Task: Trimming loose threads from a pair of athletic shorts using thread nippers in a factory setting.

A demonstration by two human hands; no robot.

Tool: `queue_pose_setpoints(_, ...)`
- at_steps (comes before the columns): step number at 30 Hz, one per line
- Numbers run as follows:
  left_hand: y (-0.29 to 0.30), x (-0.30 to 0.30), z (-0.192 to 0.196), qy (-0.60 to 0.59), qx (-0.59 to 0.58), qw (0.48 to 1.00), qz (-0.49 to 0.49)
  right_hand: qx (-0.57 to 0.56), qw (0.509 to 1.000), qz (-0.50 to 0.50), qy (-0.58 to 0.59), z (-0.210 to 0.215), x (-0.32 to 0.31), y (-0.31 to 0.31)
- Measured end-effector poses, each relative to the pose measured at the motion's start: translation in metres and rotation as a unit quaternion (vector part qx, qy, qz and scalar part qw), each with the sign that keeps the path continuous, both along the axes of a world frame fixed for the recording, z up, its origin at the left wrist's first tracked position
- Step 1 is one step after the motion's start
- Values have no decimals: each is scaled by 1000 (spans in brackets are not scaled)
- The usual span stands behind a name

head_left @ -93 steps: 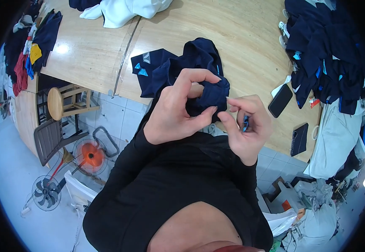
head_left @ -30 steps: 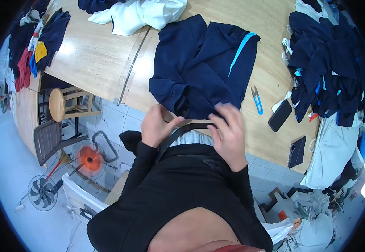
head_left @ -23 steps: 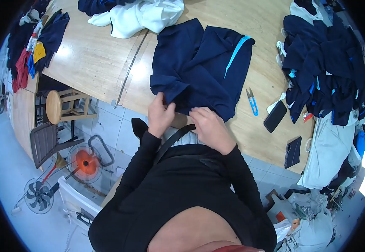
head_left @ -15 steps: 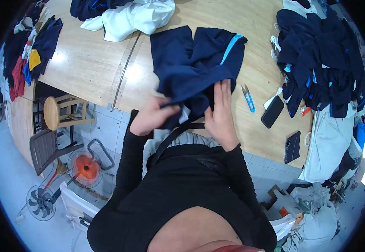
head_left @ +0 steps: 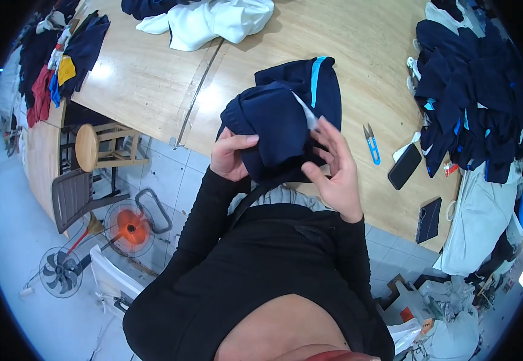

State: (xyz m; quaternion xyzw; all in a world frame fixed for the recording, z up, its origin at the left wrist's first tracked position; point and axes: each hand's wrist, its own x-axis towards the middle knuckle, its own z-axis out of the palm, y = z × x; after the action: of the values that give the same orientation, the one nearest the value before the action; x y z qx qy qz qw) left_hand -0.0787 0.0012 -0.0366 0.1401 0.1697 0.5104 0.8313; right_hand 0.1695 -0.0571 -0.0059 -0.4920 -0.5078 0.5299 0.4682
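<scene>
Navy shorts [head_left: 282,123] with a light-blue side stripe are bunched at the table's near edge, partly lifted and folded over. A gathered, elastic-looking band shows on their left side, and a strip of white shows along an inner edge. My left hand [head_left: 231,155] is closed on the left side of the cloth, thumb on top and fingers underneath, partly hidden. On the other side my right hand [head_left: 336,171] is open, thumb and fingers apart, its fingertips close to the white strip; whether they touch it I cannot tell.
Blue-handled thread snips [head_left: 372,145], a black phone [head_left: 404,166] and a dark flat case [head_left: 429,220] lie to the right on the wooden table [head_left: 370,78]. A navy garment pile [head_left: 466,90] stands beyond. White cloth [head_left: 222,21] lies at the back; a stool [head_left: 87,148] and fans are left.
The shorts were spread out with both legs flat; now their near part is lifted and folded over. My left hand has taken a grip, and my right hand has come out from the cloth and spread.
</scene>
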Motion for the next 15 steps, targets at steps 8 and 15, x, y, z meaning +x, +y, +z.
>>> queue_pose_setpoints(8, -17, -3, 6, 104, -10, 993, -53, 0, 985, -77, 151, 3, -10, 5)
queue_pose_setpoints(15, -19, -6, 7, 165, 45, 981, -87, 80, 993, -16, -81, 6, -6, 1)
